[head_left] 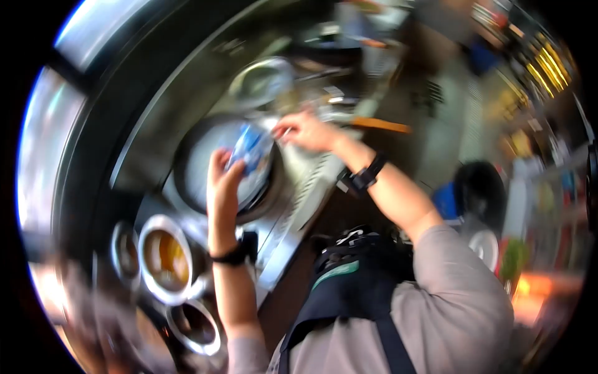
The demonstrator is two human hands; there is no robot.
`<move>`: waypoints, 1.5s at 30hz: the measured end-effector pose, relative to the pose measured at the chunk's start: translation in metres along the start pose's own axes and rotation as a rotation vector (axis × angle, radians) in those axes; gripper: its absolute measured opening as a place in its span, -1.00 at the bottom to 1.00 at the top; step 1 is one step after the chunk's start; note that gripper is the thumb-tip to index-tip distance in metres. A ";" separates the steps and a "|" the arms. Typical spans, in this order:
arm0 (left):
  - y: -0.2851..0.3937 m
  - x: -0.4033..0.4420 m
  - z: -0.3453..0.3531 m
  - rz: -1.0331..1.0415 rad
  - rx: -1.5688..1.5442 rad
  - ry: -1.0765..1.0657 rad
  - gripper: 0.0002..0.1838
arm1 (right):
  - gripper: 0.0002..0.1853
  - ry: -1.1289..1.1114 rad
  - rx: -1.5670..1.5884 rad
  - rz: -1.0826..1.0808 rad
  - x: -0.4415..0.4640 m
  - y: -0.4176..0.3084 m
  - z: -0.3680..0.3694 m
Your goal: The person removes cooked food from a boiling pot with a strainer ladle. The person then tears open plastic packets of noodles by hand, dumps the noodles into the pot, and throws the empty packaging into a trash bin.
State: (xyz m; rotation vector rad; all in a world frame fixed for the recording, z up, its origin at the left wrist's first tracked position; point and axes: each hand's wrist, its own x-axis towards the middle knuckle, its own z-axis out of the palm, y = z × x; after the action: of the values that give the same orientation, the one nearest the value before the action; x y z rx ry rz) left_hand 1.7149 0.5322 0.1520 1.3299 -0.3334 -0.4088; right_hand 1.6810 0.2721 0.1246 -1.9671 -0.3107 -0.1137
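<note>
My left hand is closed on a blue and clear plastic packet, held above a large round pan with a pale inside. To the right of the packet, my right hand has its fingers pinched together near the pan's rim. A small pale bit shows at its fingertips, too blurred to name. Both wrists wear black bands.
A metal bowl sits beyond the pan. Lower left stand a white-rimmed pot with orange-yellow liquid and a second pot with dark contents. An orange strip lies at the counter's right edge. Shelves stand far right.
</note>
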 end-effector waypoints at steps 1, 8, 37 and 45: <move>-0.007 -0.003 0.027 -0.035 0.060 -0.105 -0.53 | -0.70 0.046 -0.060 0.059 -0.041 -0.015 -0.017; -0.054 -0.073 0.250 -0.350 0.071 -0.791 -0.65 | -0.78 0.641 -0.039 0.441 -0.330 -0.060 -0.056; -0.534 -0.104 0.962 -0.051 0.402 -2.261 -0.10 | -0.74 2.699 0.741 1.394 -0.488 -0.143 0.259; -0.509 -0.122 0.934 -0.889 0.316 -1.758 0.00 | -0.75 2.920 0.724 1.248 -0.484 -0.154 0.302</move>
State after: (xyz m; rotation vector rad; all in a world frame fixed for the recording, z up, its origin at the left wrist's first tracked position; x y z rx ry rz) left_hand 1.1290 -0.3120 -0.1501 1.0065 -1.2635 -2.3485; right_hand 1.1557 0.5253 0.0311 0.4300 2.1348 -1.3404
